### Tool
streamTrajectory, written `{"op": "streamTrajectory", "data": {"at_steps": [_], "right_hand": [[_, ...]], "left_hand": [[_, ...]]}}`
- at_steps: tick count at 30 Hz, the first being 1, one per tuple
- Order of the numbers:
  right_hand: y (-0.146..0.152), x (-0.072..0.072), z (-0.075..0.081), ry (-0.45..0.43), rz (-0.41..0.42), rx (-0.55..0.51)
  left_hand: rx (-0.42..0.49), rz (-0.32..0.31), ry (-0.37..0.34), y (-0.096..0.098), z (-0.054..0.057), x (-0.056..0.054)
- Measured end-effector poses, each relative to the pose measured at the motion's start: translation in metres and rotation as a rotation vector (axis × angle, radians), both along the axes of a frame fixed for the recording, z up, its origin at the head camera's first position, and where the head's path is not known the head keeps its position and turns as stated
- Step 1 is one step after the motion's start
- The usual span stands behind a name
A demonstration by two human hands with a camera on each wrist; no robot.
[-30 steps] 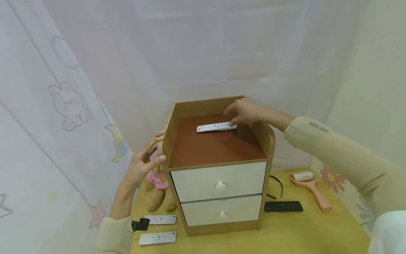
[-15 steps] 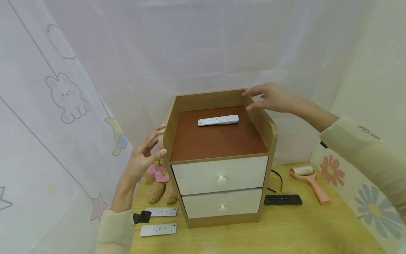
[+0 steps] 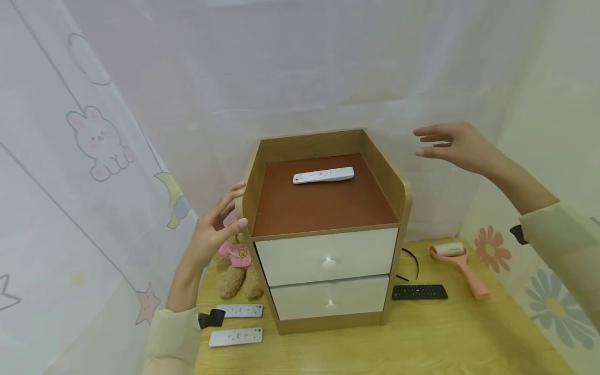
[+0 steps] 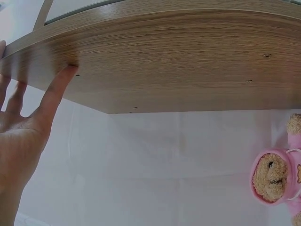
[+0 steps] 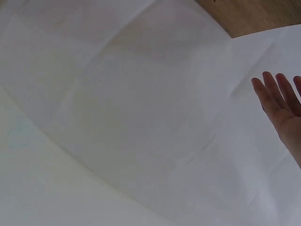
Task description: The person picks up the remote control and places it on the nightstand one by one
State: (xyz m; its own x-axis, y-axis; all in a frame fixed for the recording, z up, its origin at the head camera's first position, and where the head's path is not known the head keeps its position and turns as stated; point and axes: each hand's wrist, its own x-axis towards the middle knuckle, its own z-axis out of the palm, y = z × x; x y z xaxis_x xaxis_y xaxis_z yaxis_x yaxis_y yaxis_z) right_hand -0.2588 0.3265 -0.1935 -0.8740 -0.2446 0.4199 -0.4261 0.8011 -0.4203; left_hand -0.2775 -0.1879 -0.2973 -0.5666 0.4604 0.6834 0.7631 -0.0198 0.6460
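A white remote control (image 3: 323, 175) lies across the brown top of a small wooden cabinet (image 3: 328, 208) with two white drawers, both closed. My left hand (image 3: 209, 234) rests against the cabinet's left side panel, thumb at the front edge; in the left wrist view its fingertips touch the wood-grain panel (image 4: 164, 61). To the right of the cabinet my right hand (image 3: 457, 146) hangs in the air, fingers extended and holding nothing. The right wrist view also shows that hand (image 5: 284, 106) apart from the cabinet's corner (image 5: 254, 16).
Two white remotes, one behind (image 3: 244, 311) and one in front (image 3: 236, 337), lie left of the cabinet by a teddy bear (image 3: 240, 255). On the right are a black remote (image 3: 419, 291), a thin black band (image 3: 414, 263) and an orange-handled lint roller (image 3: 461, 265).
My right hand has let go of the white remote on the cabinet top and moved off to the right, past the side panel. The left hand has stayed against the cabinet.
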Motion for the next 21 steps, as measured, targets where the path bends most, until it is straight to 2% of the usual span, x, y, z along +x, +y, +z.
{"op": "streamTrajectory", "data": {"at_steps": [4,9,13,16,21], "right_hand": [[0.018,0.006,-0.028,-0.012,-0.033,-0.040],[0.032,0.011,-0.077,-0.054,-0.041,-0.075],[0.037,0.012,-0.124,-0.083,0.002,-0.102],[0.042,0.007,-0.164,-0.109,0.063,-0.113],[0.051,-0.001,-0.228,-0.256,0.107,-0.181]], "left_hand": [[0.020,-0.017,-0.022,-0.005,-0.005,-0.005],[0.042,-0.054,-0.015,-0.007,-0.005,-0.002],[0.047,-0.058,-0.001,-0.006,-0.001,0.004],[0.049,-0.051,-0.001,-0.007,0.003,0.011],[0.053,-0.046,-0.001,-0.009,0.004,0.015]]}}
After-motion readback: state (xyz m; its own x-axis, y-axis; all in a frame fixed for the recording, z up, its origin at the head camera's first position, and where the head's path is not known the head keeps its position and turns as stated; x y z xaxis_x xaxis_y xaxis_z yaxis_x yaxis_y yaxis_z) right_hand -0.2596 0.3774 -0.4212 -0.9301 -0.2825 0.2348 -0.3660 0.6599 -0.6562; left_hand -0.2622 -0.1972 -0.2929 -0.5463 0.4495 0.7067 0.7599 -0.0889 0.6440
